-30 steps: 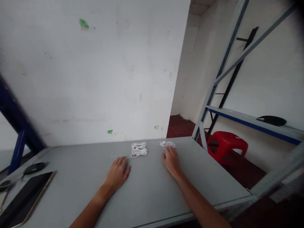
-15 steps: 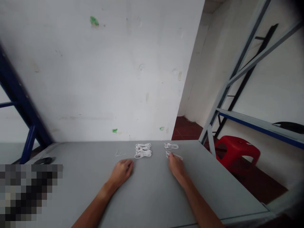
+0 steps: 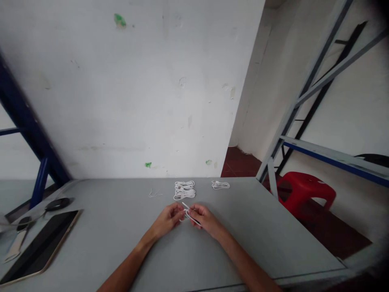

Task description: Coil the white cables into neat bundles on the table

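A coiled white cable [image 3: 193, 220] is between my two hands, above the grey table [image 3: 127, 202]. My right hand [image 3: 203, 218] is closed on the coil, with loops sticking out around its fingers. The fingers of my left hand [image 3: 170, 217] pinch the coil's other end; a short white end points up between the hands. Just beyond lie bundled white cables [image 3: 184, 190], close together. One more coiled white cable [image 3: 220, 185] rests to the right of them. Some thin white ties [image 3: 155, 194] lie to the left.
At the left are a tablet [image 3: 41, 245], a watch [image 3: 18, 239] and a black round object [image 3: 57, 204]. A white wall [image 3: 152, 101] stands behind the table. A red stool [image 3: 306, 190] and a metal rack [image 3: 328, 156] are at the right.
My right hand has lifted the near right coiled cable off the table and brought it left to the middle. My left hand has moved right and taken hold of it too.
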A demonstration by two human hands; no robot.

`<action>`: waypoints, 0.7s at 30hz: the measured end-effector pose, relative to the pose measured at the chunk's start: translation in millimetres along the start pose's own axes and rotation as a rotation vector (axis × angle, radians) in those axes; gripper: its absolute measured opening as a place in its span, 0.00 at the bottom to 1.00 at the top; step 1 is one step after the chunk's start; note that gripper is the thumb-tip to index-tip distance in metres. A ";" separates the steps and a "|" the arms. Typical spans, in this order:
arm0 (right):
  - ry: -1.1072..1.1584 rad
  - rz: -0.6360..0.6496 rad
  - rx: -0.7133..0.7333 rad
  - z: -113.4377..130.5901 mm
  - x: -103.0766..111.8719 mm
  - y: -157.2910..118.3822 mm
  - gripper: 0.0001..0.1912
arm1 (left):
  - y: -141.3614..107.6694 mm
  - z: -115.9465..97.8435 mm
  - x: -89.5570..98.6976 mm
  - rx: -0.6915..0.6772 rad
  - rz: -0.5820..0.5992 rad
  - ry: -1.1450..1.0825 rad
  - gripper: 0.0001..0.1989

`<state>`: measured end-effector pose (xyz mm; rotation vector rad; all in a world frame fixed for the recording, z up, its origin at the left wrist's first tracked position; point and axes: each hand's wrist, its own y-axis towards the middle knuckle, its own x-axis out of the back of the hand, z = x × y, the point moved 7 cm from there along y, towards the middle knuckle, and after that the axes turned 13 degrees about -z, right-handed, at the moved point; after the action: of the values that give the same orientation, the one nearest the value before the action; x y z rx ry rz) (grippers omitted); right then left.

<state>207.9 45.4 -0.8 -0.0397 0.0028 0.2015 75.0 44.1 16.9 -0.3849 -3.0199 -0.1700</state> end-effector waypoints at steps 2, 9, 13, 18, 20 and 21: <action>-0.009 -0.073 0.005 2.5 11.4 1.7 0.22 | 1.3 1.2 8.9 0.032 -0.069 -0.033 0.22; -0.160 -0.388 0.131 7.8 61.3 13.1 0.20 | 1.8 5.1 49.5 0.109 -0.258 0.047 0.23; -0.444 -0.547 0.294 18.4 94.2 9.0 0.16 | 3.3 7.6 86.0 0.078 -0.488 0.359 0.23; -0.564 -0.308 0.242 15.4 105.3 6.3 0.15 | 2.1 8.4 114.9 0.082 -0.585 0.574 0.18; -0.566 -0.289 0.209 15.3 110.5 5.2 0.15 | -0.2 9.2 125.0 0.106 -0.626 0.577 0.19; -0.565 -0.310 0.190 15.5 114.1 4.8 0.16 | -1.4 10.8 129.0 0.129 -0.639 0.569 0.20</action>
<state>318.7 73.6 13.8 0.2068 -0.5439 -0.1031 -50.5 75.6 19.7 0.5560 -2.4570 -0.1006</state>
